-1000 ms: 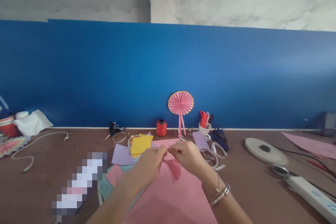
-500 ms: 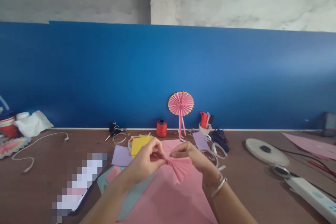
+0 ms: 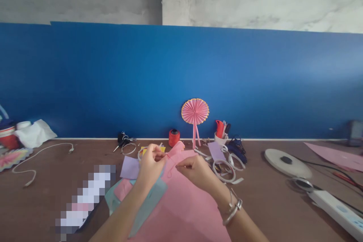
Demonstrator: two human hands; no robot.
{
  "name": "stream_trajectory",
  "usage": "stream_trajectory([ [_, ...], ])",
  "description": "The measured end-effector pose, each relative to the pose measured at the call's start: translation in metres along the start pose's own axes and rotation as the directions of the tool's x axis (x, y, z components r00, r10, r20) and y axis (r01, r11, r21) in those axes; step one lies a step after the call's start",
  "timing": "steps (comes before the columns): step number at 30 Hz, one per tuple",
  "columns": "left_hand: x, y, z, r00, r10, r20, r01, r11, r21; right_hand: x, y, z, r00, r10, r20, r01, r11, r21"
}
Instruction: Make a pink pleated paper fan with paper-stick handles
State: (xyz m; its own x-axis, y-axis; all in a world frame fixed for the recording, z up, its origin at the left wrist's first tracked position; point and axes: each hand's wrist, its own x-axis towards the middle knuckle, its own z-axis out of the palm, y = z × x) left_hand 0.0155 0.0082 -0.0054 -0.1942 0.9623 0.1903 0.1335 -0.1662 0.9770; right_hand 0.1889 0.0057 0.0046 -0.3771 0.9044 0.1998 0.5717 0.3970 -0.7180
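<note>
My left hand [image 3: 150, 164] is closed in a pinch on a small pleated pink paper piece [image 3: 176, 148], held above the table. My right hand [image 3: 195, 170] is also pinched, gripping a thin red thread [image 3: 170, 168] that loops down from the pleated piece. Both hands hover over a large pink paper sheet [image 3: 187, 208]. A bracelet sits on my right wrist. A finished pink paper fan [image 3: 195, 112] stands against the blue wall behind, with a red thread spool [image 3: 174, 137] to its left.
Purple [image 3: 129, 167] and yellow paper lie by my left hand. White tape rings [image 3: 225, 170], a cup of pens [image 3: 221, 133], scissors and keys [image 3: 123, 140], a white cable [image 3: 36, 159], a round white base [image 3: 286, 162] and a power strip [image 3: 337, 210] are spread over the brown table.
The pleated pink piece went from hanging fanned out below my fingers to bunched up and raised. My left hand moved left and up; my right hand now draws red thread.
</note>
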Motion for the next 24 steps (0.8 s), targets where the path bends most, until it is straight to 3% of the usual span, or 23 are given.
stream_trajectory([
  [7,-0.004,-0.001,0.004,0.998,0.067,-0.004,-0.065,0.975,0.213,-0.008,-0.011,0.005,0.976,-0.204,-0.075,0.164,0.916,-0.365],
  [13,-0.016,-0.006,0.009,0.974,0.219,0.062,-0.222,0.855,0.469,-0.010,-0.016,0.002,0.987,-0.151,-0.061,0.103,0.870,-0.482],
  [19,-0.016,-0.006,0.012,0.980,0.198,0.018,-0.173,0.808,0.562,-0.014,-0.021,0.005,0.996,-0.090,-0.029,0.058,0.823,-0.564],
  [21,-0.016,-0.007,0.012,0.979,0.193,0.060,-0.191,0.785,0.590,-0.015,-0.022,0.004,0.994,-0.101,-0.035,0.064,0.820,-0.569],
  [24,-0.018,-0.007,0.010,0.947,0.246,0.207,-0.322,0.722,0.613,-0.014,-0.023,-0.002,0.990,-0.133,-0.047,0.086,0.835,-0.544],
])
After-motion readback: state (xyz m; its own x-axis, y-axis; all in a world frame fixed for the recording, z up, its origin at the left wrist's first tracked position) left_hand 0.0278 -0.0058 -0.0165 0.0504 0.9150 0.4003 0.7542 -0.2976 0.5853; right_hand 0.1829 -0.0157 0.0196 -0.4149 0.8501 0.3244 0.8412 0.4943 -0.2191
